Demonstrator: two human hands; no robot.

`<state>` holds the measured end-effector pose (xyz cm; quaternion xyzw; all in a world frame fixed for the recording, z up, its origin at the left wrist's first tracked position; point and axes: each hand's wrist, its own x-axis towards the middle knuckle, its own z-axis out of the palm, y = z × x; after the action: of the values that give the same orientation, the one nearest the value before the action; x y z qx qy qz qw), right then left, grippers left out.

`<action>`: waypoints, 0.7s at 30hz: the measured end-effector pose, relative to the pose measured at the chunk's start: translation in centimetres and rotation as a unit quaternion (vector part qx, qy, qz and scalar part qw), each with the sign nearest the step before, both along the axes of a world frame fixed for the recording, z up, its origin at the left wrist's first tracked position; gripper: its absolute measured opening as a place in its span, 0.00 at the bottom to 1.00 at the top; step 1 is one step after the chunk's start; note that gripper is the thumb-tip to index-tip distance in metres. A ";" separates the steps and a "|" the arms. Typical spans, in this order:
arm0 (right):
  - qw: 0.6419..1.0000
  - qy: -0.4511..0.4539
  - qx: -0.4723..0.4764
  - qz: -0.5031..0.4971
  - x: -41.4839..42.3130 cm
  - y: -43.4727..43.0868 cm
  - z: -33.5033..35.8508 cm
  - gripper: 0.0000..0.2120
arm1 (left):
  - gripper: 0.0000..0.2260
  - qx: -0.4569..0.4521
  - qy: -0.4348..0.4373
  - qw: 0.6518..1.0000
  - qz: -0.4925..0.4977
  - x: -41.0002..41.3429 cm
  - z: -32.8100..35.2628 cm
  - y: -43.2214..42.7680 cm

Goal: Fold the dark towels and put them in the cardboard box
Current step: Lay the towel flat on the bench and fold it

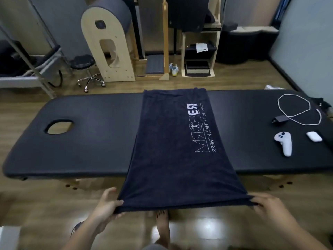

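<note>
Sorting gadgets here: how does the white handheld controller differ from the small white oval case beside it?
The white handheld controller is longer, with a round head and tapering grip; the small white oval case is a short rounded pebble. The controller shows dark buttons; the case looks plain. Both are white and lie on the black padded table.

The towel lies across the middle of the counter, reaching its back edge. Its near end is stretched off the front, one corner pinched in the left grip, the other in the right grip. Left of the towel the counter has a hole. To its right lie a looped cable, a charger, a controller and a case (the case rightmost). Behind the counter, a stool stands on the floor at left.
</note>
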<state>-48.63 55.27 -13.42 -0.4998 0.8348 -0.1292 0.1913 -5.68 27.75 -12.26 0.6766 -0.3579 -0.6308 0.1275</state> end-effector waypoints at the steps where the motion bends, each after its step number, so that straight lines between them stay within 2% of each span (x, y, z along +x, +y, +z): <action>1: 1.000 -0.013 -0.010 -0.013 0.0 0.1 0.3 0.23 | 0.18 -0.022 0.015 1.000 -0.014 0.4 0.2 0.2; 3: 0.999 -0.028 -0.035 -0.029 -0.4 -0.4 1.0 0.23 | 0.16 -0.041 0.033 0.998 -0.047 0.7 1.0 0.3; 6: 0.997 -0.046 -0.055 -0.038 -1.2 -2.2 3.0 0.30 | 0.11 -0.035 0.018 0.997 -0.068 0.6 1.8 -0.5; 8: 0.996 -0.077 -0.036 -0.042 -2.1 -3.4 4.3 0.31 | 0.10 -0.024 0.069 0.996 -0.053 0.3 2.8 -1.4; 9: 0.995 -0.086 -0.030 -0.048 -2.7 -4.0 4.8 0.28 | 0.13 -0.023 0.121 0.991 -0.049 0.3 3.5 -1.9; 10: 0.993 -0.100 -0.033 -0.053 -3.3 -4.8 5.4 0.23 | 0.21 -0.025 0.184 0.981 -0.054 0.3 4.2 -2.4; 12: 0.982 -0.164 -0.055 -0.081 -4.4 -6.9 6.7 0.16 | 0.35 -0.038 0.244 0.963 -0.104 0.3 5.3 -3.6; 13: 0.973 -0.191 -0.076 -0.106 -5.0 -8.4 7.3 0.15 | 0.38 -0.055 0.237 0.962 -0.126 0.2 5.4 -4.5; 14: 0.965 -0.206 -0.096 -0.130 -5.4 -10.0 7.9 0.15 | 0.37 -0.077 0.204 0.965 -0.143 -0.1 5.6 -5.5; 17: 0.946 -0.246 -0.131 -0.164 -6.2 -15.6 8.5 0.16 | 0.17 -0.197 0.052 0.966 -0.156 -2.7 5.0 -9.4; 19: 0.936 -0.282 -0.115 -0.175 -6.8 -19.2 8.0 0.15 | 0.10 -0.228 0.019 0.965 -0.132 -4.8 3.5 -12.9; 21: 0.914 -0.312 -0.128 -0.226 -8.2 -22.7 6.8 0.10 | 0.09 -0.249 0.005 0.960 -0.127 -7.1 1.9 -17.1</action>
<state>-56.81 32.59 -6.65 -0.2518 0.7995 -0.4246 0.3422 -12.78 10.63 -10.38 0.5693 -0.5862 -0.5361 0.2121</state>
